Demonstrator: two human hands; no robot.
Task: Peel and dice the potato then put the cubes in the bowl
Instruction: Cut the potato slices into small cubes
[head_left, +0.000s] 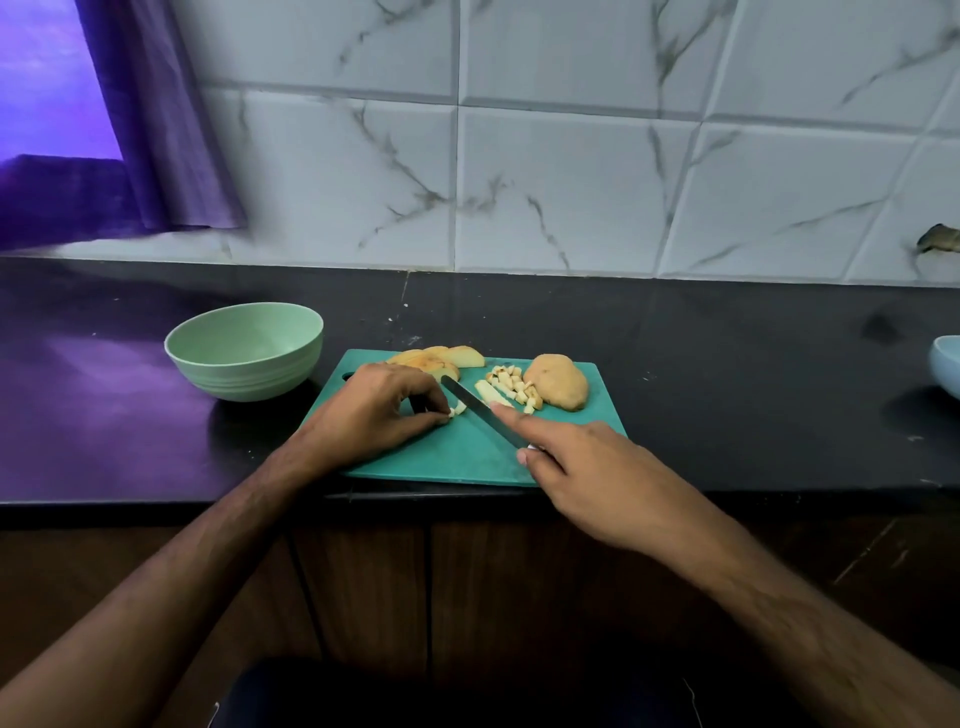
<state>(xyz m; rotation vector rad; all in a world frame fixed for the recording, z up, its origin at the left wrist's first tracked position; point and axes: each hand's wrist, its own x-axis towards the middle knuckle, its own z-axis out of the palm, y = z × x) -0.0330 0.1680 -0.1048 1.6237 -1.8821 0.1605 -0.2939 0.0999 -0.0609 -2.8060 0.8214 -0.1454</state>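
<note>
On a teal cutting board (457, 457) my left hand (374, 410) pinches a small potato strip (458, 409) at its fingertips. My right hand (587, 467) grips a knife (480, 410), index finger laid along the blade's back, the edge resting on that strip. Several potato cubes (511, 387) and a strip lie right of the blade. A peeled potato half (557, 382) sits at the board's right, and potato slices (441, 358) lie at its far edge. The pale green bowl (244, 351) stands left of the board with nothing visible inside.
The board lies on a dark countertop (727, 374) near its front edge. A light blue dish (945, 369) shows at the far right edge. A tiled wall runs behind, and a purple curtain (156, 130) hangs at upper left.
</note>
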